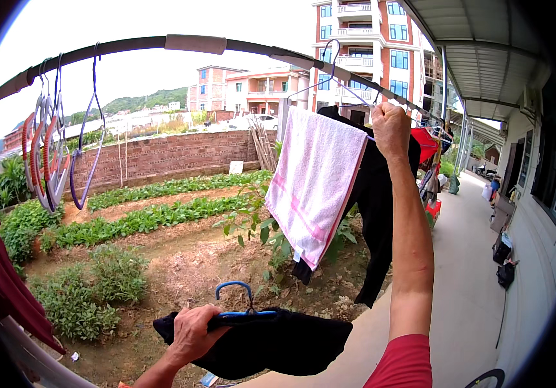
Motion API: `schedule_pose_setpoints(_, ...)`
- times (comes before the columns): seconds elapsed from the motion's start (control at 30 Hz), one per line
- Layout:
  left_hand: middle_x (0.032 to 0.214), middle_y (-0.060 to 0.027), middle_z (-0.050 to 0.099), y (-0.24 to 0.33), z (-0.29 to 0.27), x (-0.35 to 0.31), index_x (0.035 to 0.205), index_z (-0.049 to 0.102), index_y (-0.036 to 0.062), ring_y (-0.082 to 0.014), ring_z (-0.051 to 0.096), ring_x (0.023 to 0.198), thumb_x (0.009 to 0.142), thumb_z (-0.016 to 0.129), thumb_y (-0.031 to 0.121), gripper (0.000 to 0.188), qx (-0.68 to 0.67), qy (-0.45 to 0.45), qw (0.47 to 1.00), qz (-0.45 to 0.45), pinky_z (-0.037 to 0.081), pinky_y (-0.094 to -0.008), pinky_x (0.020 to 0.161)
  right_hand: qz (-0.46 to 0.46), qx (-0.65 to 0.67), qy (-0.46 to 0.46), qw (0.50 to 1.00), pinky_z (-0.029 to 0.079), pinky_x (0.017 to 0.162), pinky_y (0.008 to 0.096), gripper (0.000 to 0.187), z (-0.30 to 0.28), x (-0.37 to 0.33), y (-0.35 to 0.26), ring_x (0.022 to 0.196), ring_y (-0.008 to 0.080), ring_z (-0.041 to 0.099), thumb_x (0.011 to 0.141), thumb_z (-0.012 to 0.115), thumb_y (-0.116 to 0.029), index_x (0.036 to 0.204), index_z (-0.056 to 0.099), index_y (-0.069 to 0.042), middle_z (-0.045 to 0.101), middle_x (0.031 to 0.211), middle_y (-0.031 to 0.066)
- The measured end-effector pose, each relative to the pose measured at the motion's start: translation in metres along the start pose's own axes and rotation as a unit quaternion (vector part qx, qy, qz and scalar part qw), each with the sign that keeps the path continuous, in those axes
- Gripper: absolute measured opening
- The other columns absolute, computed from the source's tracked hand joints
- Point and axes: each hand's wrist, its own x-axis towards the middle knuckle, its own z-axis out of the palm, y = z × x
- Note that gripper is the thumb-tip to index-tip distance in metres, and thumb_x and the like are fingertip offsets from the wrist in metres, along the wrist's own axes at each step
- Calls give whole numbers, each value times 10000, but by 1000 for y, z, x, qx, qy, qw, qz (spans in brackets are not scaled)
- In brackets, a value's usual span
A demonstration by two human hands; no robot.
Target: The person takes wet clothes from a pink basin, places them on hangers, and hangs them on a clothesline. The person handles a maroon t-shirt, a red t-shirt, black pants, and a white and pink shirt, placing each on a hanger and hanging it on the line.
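My left hand point(194, 330), toward 7 o'clock, is clamped over the left part of a black garment point(278, 346), thumb and fingers pinching its upper edge against a blue hanger point(234, 313). My right hand point(391, 126), up at 2 o'clock, is clenched beside the pole point(194, 44); its fingertips are hidden, so I can't tell whether it grips the pole or a hanger hook there. As I judge it, the cloth handles best with the pinch taking in hanger and fabric together, the bar level and the hook free of folds, since the unsupported right end could sag or slip. The garment lies at 6 o'clock, below the pole, its long axis running roughly from 9 to 3; the blue hook rises toward 12 and curls over to 9, its tip turned down. Just above centre a pink-and-white towel point(317, 174) hangs over its hanger, with long black clothing point(378, 233) behind it toward 4. Further out, bare hangers point(48, 155) dangle between 9 and 10, and maroon cloth point(0, 265) droops below them.
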Motion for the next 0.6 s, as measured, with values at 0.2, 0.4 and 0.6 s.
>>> schedule_pose_setpoints(0.2,665,-36,582,10,37,37,785,571,114,-241,578,615,646,766,242,271,12,37,999,9,395,-339,580,15,56,-22,998,478,570,405,252,26,15,38,577,295,621,827,570,-142,625,593,7,595,595,176)
schedule_pose_setpoints(0.4,661,-39,579,15,56,63,775,566,115,-243,577,611,619,776,217,282,13,54,998,-9,391,-338,580,25,64,-71,995,475,565,390,237,28,14,57,566,270,623,827,575,-145,652,619,9,605,596,168)
schedule_pose_setpoints(0.6,680,-33,591,18,62,87,789,567,119,-234,582,631,650,761,242,268,27,38,999,9,371,-335,575,31,189,-110,975,420,507,314,198,23,2,78,501,128,535,821,608,-115,698,628,39,557,523,72)
